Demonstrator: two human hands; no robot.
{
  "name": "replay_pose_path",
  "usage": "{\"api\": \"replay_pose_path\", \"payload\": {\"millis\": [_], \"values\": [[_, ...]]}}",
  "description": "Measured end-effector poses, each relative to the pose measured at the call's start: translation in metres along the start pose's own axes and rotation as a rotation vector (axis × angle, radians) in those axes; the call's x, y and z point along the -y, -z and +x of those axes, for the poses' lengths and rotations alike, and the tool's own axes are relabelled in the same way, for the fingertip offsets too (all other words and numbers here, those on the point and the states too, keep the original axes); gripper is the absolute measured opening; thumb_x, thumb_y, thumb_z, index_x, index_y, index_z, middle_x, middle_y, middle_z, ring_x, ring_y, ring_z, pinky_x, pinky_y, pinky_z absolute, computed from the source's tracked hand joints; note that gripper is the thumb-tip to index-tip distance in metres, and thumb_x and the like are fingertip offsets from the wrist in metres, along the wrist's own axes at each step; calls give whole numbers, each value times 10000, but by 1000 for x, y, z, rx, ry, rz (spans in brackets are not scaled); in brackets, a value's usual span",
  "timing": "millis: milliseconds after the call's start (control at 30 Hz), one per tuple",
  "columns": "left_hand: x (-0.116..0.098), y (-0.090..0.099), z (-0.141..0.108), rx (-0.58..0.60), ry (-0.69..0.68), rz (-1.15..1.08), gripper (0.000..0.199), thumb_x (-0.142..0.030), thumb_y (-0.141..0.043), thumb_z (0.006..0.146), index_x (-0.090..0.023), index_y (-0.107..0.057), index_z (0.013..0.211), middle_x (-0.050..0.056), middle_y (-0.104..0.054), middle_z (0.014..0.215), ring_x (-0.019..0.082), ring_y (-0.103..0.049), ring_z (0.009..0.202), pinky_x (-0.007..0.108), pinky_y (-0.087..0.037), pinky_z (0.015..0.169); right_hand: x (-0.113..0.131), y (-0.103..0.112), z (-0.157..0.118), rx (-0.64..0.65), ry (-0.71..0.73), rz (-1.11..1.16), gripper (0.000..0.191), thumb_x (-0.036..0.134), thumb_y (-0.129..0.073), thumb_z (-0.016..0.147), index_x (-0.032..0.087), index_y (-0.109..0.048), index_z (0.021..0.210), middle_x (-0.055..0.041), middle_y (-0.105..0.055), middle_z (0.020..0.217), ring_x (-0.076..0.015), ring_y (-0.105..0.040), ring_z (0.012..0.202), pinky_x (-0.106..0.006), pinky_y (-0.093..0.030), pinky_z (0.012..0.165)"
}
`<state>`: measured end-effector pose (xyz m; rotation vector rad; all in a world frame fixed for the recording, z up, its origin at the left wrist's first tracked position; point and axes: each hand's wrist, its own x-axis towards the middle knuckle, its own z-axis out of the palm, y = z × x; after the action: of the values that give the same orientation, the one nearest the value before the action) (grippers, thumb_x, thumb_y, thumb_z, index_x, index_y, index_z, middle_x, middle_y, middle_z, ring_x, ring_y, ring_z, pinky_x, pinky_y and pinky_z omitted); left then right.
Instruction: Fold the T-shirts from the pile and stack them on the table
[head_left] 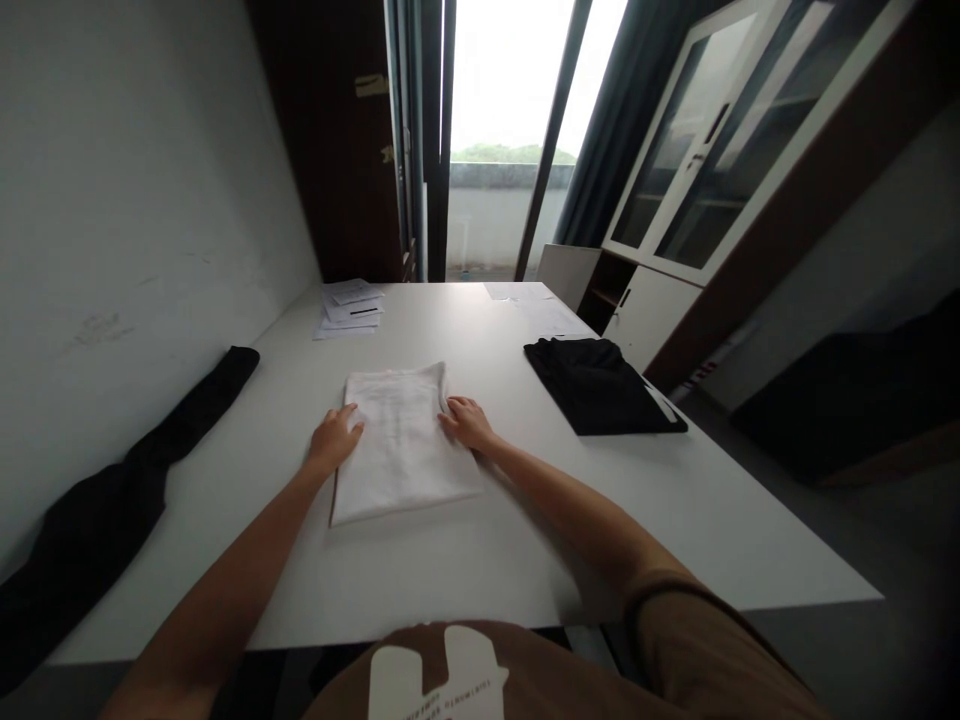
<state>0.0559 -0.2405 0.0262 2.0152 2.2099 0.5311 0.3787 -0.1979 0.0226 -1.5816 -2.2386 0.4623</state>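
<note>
A folded white garment [401,440] lies flat on the white table in front of me, in a rough rectangle with slight creases. My left hand [335,440] grips its left edge, thumb on top and the other fingers along the side. On the opposite edge, my right hand [466,424] has its fingers curled around the cloth near the upper right corner, where the fabric is a little raised. Parts of the fingers of both hands are hidden by the cloth or by the hands themselves.
Folded black clothing [604,385] sits on the table [450,590] at the right. A long black cloth [127,500] runs along the left wall. Papers with a dark pen [365,311] lie at the far left, more sheets [544,310] at the far right. A cabinet [675,180] stands beyond.
</note>
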Motion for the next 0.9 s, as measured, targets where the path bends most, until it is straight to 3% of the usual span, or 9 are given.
{"api": "replay_pose_path", "payload": {"millis": [133, 233, 300, 467, 600, 733, 900], "values": [[6, -1, 5, 12, 57, -199, 533, -391, -572, 960, -204, -561, 1459, 113, -662, 1361, 270, -659, 1177, 367, -514, 1016, 20, 1, 17, 3, -77, 199, 585, 409, -577, 1001, 222, -443, 1539, -100, -673, 1347, -258, -616, 1213, -353, -456, 1032], [7, -5, 6, -39, 46, -235, 540, -386, -568, 954, -180, -557, 1453, 129, -640, 1387, 271, -635, 1222, 374, -489, 1064, 29, 0, 30, -60, -133, 243, 778, 350, -594, 983, 245, -214, 1655, -101, -687, 1324, -278, -655, 1149, -369, -477, 992], [5, -9, 5, -65, -1, -194, 531, -377, -556, 953, -168, -567, 1440, 139, -634, 1387, 284, -608, 1262, 393, -459, 1107, 30, -1, 40, -68, -136, 228, 843, 280, -608, 961, 281, -158, 1674, -84, -680, 1339, -278, -653, 1166, -372, -469, 1016], [4, -16, 1, -105, -65, -19, 505, -375, -530, 955, -190, -582, 1422, 142, -618, 1407, 336, -584, 1276, 477, -443, 1114, 25, -3, 66, 71, -97, 226, 627, 217, -621, 930, 313, -509, 1540, -17, -646, 1411, -248, -601, 1278, -331, -433, 1107], [7, -17, 2, -137, -81, -17, 524, -377, -513, 966, -168, -552, 1445, 151, -586, 1444, 322, -558, 1314, 453, -431, 1137, 24, 2, 73, 26, -126, 288, 596, 153, -575, 922, 288, -562, 1503, -21, -688, 1350, -249, -622, 1245, -353, -444, 1107], [9, -16, 4, -133, -101, -25, 513, -365, -501, 967, -165, -552, 1437, 149, -578, 1455, 296, -546, 1339, 422, -425, 1149, 29, 27, 69, -68, -31, 415, 627, 115, -525, 924, 323, -532, 1515, 26, -702, 1322, -231, -631, 1226, -386, -457, 1105], [7, -15, 1, -129, -102, 0, 519, -381, -483, 978, -185, -539, 1455, 145, -555, 1491, 303, -531, 1363, 452, -432, 1135, 38, 93, 65, -125, 196, 522, 634, 110, -511, 918, 284, -523, 1527, 21, -657, 1405, -237, -618, 1248, -432, -435, 1141]]}}
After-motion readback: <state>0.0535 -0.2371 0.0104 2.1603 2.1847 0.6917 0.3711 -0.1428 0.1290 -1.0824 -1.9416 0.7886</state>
